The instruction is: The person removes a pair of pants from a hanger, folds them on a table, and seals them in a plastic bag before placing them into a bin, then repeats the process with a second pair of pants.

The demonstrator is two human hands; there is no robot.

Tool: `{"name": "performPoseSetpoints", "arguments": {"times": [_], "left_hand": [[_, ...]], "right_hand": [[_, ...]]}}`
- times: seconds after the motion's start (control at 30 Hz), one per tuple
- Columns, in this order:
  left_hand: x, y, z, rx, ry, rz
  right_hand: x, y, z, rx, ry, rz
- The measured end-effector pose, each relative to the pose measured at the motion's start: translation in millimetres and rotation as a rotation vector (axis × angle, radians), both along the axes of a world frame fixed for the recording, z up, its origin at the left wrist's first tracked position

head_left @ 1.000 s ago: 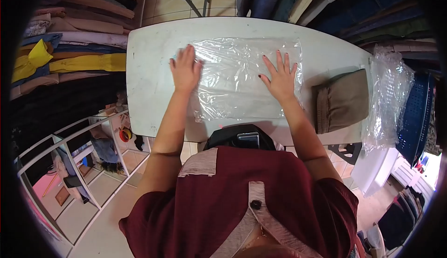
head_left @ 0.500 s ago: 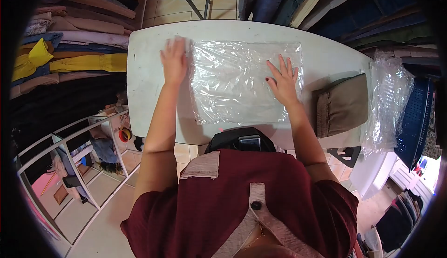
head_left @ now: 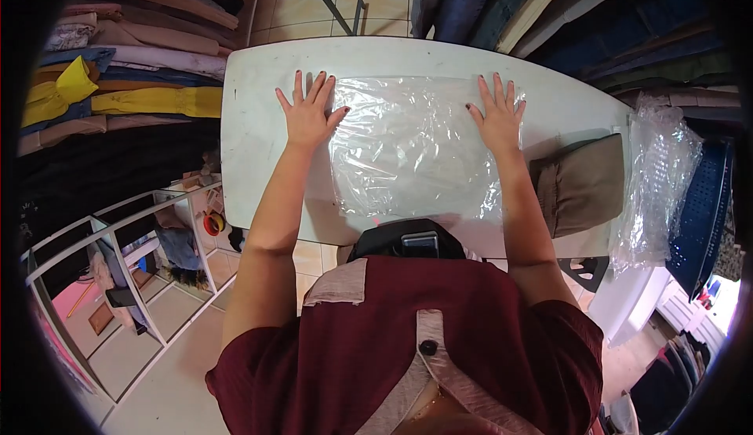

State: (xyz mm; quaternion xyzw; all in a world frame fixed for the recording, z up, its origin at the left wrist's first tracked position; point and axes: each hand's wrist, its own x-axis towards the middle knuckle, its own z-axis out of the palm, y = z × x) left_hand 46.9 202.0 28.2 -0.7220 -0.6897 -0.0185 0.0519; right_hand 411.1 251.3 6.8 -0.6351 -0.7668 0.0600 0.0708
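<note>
A clear plastic bag [head_left: 416, 149] lies spread flat on the white table [head_left: 263, 121], its creased film catching the light. At the bag's left edge rests my left hand [head_left: 311, 117], palm down with the fingers spread; the thumb reaches toward the film. My right hand [head_left: 500, 121] lies flat near the bag's upper right corner, fingers apart and pressing on the film. Neither hand grips anything. Folded brown trousers [head_left: 584, 184] sit on the table to the right of my right forearm.
More clear plastic bags [head_left: 655, 180] hang over the table's right end, beside a dark blue perforated basket [head_left: 700, 215]. Stacked folded clothes [head_left: 157, 66] fill the left side. Jeans [head_left: 463, 0] hang beyond the far edge. A white-framed shelf [head_left: 149, 286] stands at lower left.
My left hand has come down beside the bag's left edge, its fingers now spread and still. My right hand has slid a little up and outward toward the bag's upper right corner.
</note>
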Motion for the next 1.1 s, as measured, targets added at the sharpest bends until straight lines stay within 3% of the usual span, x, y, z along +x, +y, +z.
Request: {"name": "performPoseSetpoints", "arguments": {"times": [0.17,0.27,0.37,0.47,0.6,0.67,0.7,0.77,0.83,0.93,1.0,1.1], "left_hand": [[5,-1,-4,-0.008,0.064,0.068],[13,3,-8,0.203,-0.103,0.091],[16,2,-3,-0.104,-0.055,0.03],[17,10,-9,0.073,-0.049,0.107],[17,11,-11,-0.024,-0.077,-0.025],[15,9,-7,-0.083,-0.078,0.287],[16,0,-5,0.015,-0.208,0.342],[24,-33,21,0.124,-0.324,0.104],[44,-80,28,0.03,-0.315,-0.059],[62,-125,3,-0.126,-0.303,-0.11],[64,-137,-13,-0.167,-0.278,0.006],[59,-135,-12,-0.166,-0.268,-0.031]], "right_hand": [[5,0,1,-0.026,-0.013,-0.004],[0,-1,-2,-0.026,-0.081,-0.033],[8,-1,-2,0.018,0.036,0.053],[8,-2,-5,0.045,0.037,0.059],[9,-2,-6,0.053,0.022,0.065],[11,-1,-1,0.015,0.111,0.079],[13,-4,2,0.017,0.108,0.069],[9,-13,28,0.121,0.273,0.007],[-11,-41,55,0.126,0.154,0.091],[-44,-103,57,-0.002,0.092,0.229],[-50,-137,41,-0.104,0.086,0.399],[-5,-144,22,-0.096,0.072,0.219]]}}
